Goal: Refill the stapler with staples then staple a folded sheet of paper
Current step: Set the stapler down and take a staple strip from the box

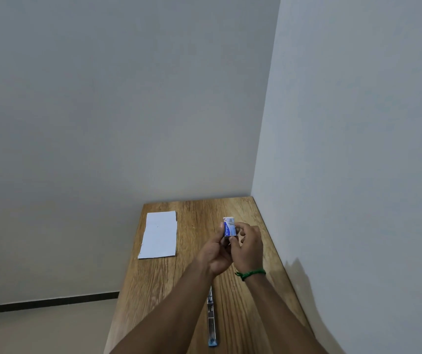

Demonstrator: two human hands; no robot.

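A small blue and white staple box (pixel 229 227) is held upright above the wooden table (pixel 194 272). My left hand (pixel 215 256) grips its lower end from the left. My right hand (pixel 248 247), with a green band at the wrist, pinches the box from the right side. The stapler (pixel 211 319) lies opened out flat on the table between my forearms, its blue end nearest me. A white sheet of paper (pixel 159 235) lies flat at the table's far left.
The table stands in a corner, with a grey wall (pixel 358 175) along its right edge and another behind its far edge. To the left of the table is bare floor with a dark skirting strip (pixel 46 302).
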